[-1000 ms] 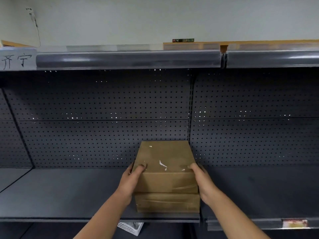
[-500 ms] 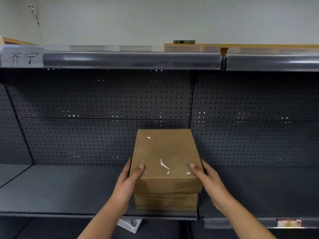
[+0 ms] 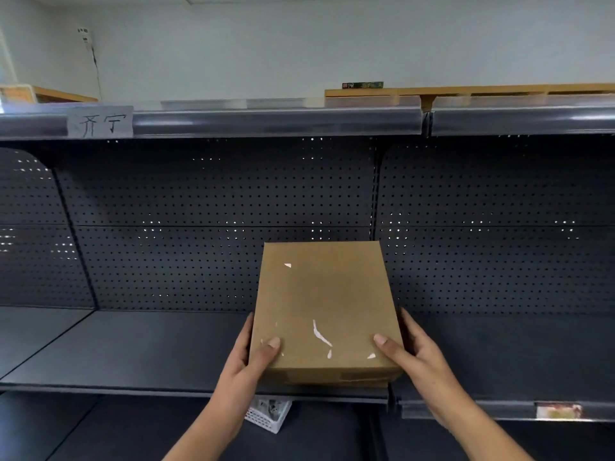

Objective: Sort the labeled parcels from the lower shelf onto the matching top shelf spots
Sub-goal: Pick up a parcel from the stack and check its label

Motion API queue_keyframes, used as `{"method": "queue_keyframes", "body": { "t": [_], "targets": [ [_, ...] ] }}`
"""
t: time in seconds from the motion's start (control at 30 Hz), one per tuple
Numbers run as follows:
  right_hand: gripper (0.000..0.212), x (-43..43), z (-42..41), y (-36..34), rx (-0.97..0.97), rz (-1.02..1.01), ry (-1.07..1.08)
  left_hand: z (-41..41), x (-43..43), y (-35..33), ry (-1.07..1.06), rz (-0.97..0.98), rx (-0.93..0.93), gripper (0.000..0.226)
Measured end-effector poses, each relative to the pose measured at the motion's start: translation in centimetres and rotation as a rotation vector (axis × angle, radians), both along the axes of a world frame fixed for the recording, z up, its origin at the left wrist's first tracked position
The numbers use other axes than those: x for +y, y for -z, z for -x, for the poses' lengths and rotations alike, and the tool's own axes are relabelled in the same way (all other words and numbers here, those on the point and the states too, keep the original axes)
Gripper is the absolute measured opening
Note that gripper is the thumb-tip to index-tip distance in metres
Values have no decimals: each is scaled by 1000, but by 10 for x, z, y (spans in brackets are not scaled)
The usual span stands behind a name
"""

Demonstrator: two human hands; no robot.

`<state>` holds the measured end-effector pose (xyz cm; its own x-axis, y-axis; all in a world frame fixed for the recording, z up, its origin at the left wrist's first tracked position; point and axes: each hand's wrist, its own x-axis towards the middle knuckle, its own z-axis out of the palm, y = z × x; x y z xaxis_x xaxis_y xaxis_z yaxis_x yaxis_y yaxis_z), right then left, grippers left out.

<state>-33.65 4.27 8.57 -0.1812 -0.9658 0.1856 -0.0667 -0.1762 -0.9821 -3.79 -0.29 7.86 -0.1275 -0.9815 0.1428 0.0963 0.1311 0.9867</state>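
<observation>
The parcel (image 3: 324, 314) hides most fingers of both hands; only the thumbs show on its top. No readable label shows on the parcel. A white basket (image 3: 268, 414) on a lower level is mostly hidden behind the shelf edge (image 3: 166, 390) and the left hand (image 3: 248, 367). A small tag (image 3: 558, 411) at lower right is too blurred to read. Both forearms are cut off by the bottom edge.

Head-height, close, facing shelving (image 3: 199, 354)

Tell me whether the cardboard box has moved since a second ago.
Yes. The cardboard box has risen and tipped toward the camera; its far edge now sits higher against the pegboard back panel.
</observation>
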Motion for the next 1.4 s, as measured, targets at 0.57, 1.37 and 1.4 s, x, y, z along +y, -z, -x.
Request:
{"method": "queue_keyframes", "body": {
  "t": [0.57,1.37,1.4],
  "targets": [
    [53,16,29,-16,60,-25,37,4,21,-31,9,140,-254,101],
    [54,12,45,-27,-414,-164,-2,31,1,-75,10,-420,-46,69],
    [53,13,47,-28,-405,-155,-3,33,-2,-77,22,-438,-77,66]
  ]
}}
